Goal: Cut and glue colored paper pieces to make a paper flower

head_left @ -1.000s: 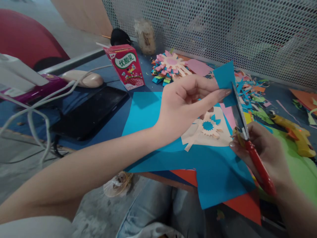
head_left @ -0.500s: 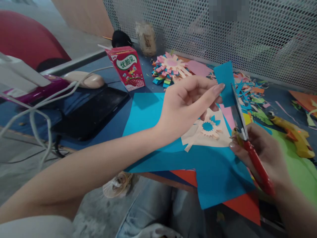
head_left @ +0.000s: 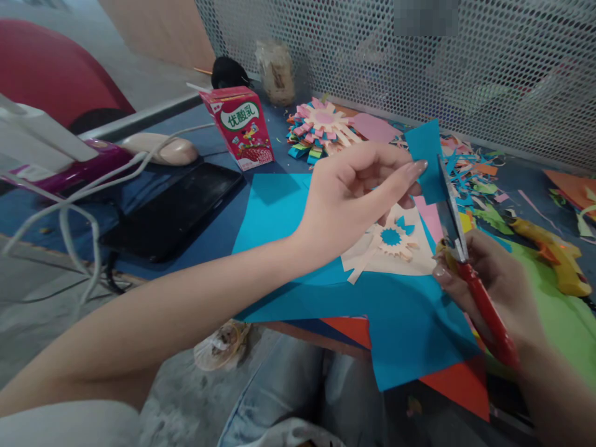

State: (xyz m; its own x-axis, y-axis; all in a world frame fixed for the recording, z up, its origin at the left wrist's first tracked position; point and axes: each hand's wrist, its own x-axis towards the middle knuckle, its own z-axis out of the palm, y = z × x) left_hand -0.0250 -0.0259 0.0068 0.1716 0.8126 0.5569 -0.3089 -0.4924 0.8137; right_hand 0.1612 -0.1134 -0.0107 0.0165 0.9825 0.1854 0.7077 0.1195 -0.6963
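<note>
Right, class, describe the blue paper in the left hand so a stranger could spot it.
Start at the large spread of blue paper on the table. Above it, the left hand pinches a small blue piece at the tip of red-handled scissors. Unlike the blue scraps behind it, this piece is held up in the air.

"Where is your left arm at this moment?"

"My left forearm [head_left: 200, 298] slants over the surface's [head_left: 218, 217] near edge, my left hand [head_left: 347, 192] raised above it, thumb stretched forward in a pinch, other fingers curled."

"And your right?"

"My right forearm [head_left: 554, 379] rises toward the near edge's right end, my right hand [head_left: 498, 273] closed in a grip, fingertips turned leftward."
</note>
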